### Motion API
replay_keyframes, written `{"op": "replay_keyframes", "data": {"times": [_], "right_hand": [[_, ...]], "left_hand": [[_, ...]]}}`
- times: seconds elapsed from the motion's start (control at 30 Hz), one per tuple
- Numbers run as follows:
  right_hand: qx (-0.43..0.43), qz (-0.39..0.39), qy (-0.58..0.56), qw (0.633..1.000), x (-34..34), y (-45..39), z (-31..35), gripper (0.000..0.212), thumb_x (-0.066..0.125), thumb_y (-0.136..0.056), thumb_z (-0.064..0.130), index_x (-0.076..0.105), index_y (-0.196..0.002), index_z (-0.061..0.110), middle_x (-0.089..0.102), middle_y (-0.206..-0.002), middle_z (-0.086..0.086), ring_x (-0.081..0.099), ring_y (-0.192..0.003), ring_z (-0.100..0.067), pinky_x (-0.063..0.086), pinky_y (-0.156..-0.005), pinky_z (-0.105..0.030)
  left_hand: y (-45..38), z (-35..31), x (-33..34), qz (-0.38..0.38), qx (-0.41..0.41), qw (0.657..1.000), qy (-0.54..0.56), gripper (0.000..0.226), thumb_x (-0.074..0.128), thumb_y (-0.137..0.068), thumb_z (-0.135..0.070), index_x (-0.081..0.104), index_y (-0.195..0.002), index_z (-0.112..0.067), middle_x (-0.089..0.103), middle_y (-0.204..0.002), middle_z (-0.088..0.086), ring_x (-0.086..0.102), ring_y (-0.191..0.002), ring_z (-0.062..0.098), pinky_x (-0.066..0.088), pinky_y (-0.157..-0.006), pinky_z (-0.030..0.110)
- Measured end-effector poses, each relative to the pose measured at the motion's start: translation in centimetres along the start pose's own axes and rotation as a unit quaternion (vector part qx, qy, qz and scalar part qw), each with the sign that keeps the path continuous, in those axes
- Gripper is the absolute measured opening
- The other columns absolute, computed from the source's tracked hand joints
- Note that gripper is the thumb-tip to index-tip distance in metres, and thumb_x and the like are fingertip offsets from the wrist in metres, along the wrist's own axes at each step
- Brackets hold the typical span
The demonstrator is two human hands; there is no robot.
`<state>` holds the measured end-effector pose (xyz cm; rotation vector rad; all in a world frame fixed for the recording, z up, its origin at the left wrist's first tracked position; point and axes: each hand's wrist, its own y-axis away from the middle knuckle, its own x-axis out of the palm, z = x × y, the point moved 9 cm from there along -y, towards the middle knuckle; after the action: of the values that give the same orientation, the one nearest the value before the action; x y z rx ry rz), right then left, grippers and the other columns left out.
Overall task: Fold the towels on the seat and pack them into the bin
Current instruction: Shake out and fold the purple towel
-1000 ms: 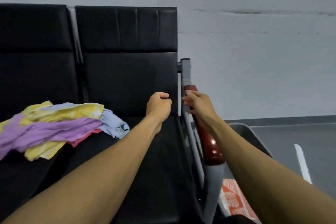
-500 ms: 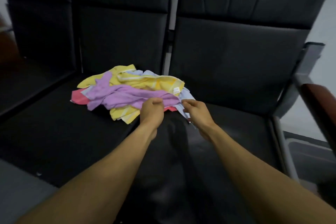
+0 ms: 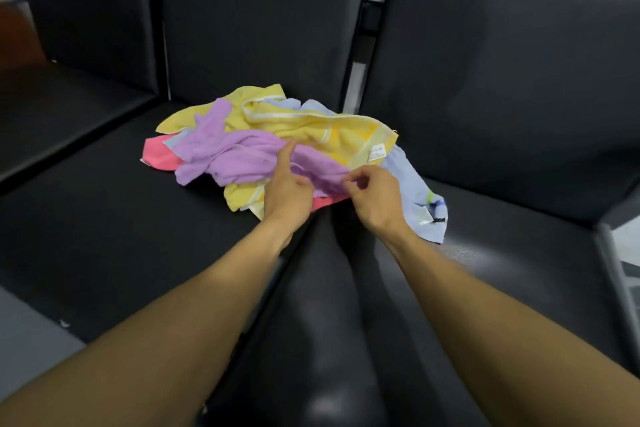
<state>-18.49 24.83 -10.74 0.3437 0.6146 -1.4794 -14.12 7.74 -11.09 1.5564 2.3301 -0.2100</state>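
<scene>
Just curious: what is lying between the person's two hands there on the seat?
In the head view, a strip of the purple towel spans the gap between the left hand and right hand, with a pink towel edge peeking beneath.

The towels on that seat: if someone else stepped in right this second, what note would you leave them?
Left hand: open, forefinger laid out over the purple towel.
Right hand: fingers pinching the purple towel's near edge.
Towels: one loose heap on the black seat, purple on top, with the yellow towel, pink towel and light blue towel in the same heap.
Done: nothing folded.
Left: fold every towel and pack them. The bin is not in view.
</scene>
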Motion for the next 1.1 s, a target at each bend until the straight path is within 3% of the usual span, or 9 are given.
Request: {"op": "replay_keyframes", "data": {"times": [0.17,0.23,0.33,0.4,0.6,0.7,0.83,0.93,1.1], "right_hand": [[-0.01,-0.036,-0.039,0.999,-3.0,3.6,1.5,0.022,0.066,-0.09,0.009,0.058,-0.109,0.015,0.055,-0.083,0.013,0.053,-0.076,-0.001,0.04,-0.065,-0.007],[-0.021,-0.03,-0.004,0.999,-4.6,5.1,2.1,0.011,0.065,-0.093,0.012,0.065,-0.104,0.014,0.063,-0.088,0.008,0.056,-0.079,-0.004,0.042,-0.069,-0.008],[-0.015,-0.043,0.019,0.999,-7.8,7.8,2.4,0.007,0.066,-0.094,0.017,0.067,-0.087,0.016,0.065,-0.082,0.006,0.057,-0.076,-0.007,0.039,-0.066,-0.011],[0.008,-0.064,-0.001,0.998,-10.3,10.3,2.2,0.013,0.066,-0.094,0.018,0.064,-0.081,0.017,0.062,-0.076,0.01,0.056,-0.072,-0.004,0.037,-0.06,-0.01],[0.092,-0.125,-0.061,0.986,-16.1,17.3,-0.4,0.016,0.068,-0.093,0.024,0.067,-0.079,0.018,0.066,-0.074,0.008,0.061,-0.071,-0.003,0.041,-0.057,-0.009],[0.119,-0.147,-0.09,0.978,-18.2,19.7,-2.1,0.015,0.068,-0.093,0.022,0.069,-0.079,0.015,0.069,-0.076,0.005,0.063,-0.072,-0.004,0.042,-0.056,-0.008],[0.149,-0.163,-0.111,0.969,-19.5,20.9,-4.8,0.011,0.068,-0.092,0.019,0.071,-0.083,0.014,0.07,-0.077,0.005,0.063,-0.071,-0.003,0.043,-0.057,-0.007],[0.161,-0.137,-0.089,0.973,-19.3,20.6,-6.6,0.009,0.067,-0.092,0.014,0.07,-0.084,0.018,0.07,-0.078,0.006,0.064,-0.073,-0.004,0.045,-0.061,-0.014],[0.152,-0.065,0.007,0.986,-18.8,19.1,-7.9,0.02,0.063,-0.09,0.006,0.071,-0.083,0.023,0.069,-0.079,0.01,0.063,-0.072,-0.004,0.041,-0.055,-0.012]], "left_hand": [[2.1,-1.8,0.2,0.032,0.034,0.973,-0.226,0.046,0.053,-0.091,-0.012,0.058,-0.133,-0.028,0.072,-0.113,0.006,0.064,-0.107,0.031,0.052,-0.091,0.042],[3.8,-3.1,-0.2,0.008,0.051,0.952,-0.301,0.026,0.057,-0.092,-0.017,0.07,-0.112,-0.027,0.072,-0.112,0.005,0.062,-0.11,0.032,0.048,-0.093,0.041],[7.7,-5.3,0.3,0.002,0.091,0.938,-0.334,0.017,0.063,-0.096,-0.023,0.072,-0.109,-0.026,0.061,-0.12,0.004,0.049,-0.119,0.031,0.035,-0.099,0.043],[10.6,-6.8,1.1,-0.002,0.13,0.937,-0.325,0.012,0.063,-0.096,-0.024,0.07,-0.106,-0.023,0.052,-0.121,0.003,0.043,-0.119,0.029,0.033,-0.1,0.044],[17.7,-8.9,4.7,0.044,0.183,0.955,-0.228,0.014,0.052,-0.096,-0.013,0.056,-0.083,-0.017,0.069,-0.088,0.009,0.059,-0.093,0.035,0.04,-0.082,0.043],[19.6,-8.7,7.5,0.086,0.173,0.961,-0.195,0.017,0.048,-0.101,-0.019,0.052,-0.085,-0.014,0.069,-0.092,0.014,0.059,-0.093,0.037,0.042,-0.081,0.045],[21.6,-8.0,11.3,0.174,0.178,0.955,-0.161,0.016,0.06,-0.096,-0.034,0.051,-0.098,-0.022,0.066,-0.095,0.0,0.061,-0.092,0.023,0.048,-0.081,0.043],[21.2,-7.5,12.1,0.163,0.205,0.958,-0.12,0.013,0.063,-0.092,-0.015,0.056,-0.096,-0.025,0.066,-0.09,-0.009,0.062,-0.089,0.015,0.05,-0.081,0.04],[18.7,-6.9,13.0,0.146,0.163,0.969,-0.115,0.014,0.064,-0.091,-0.007,0.07,-0.083,-0.017,0.069,-0.078,-0.008,0.063,-0.079,0.009,0.042,-0.065,0.013]]}}
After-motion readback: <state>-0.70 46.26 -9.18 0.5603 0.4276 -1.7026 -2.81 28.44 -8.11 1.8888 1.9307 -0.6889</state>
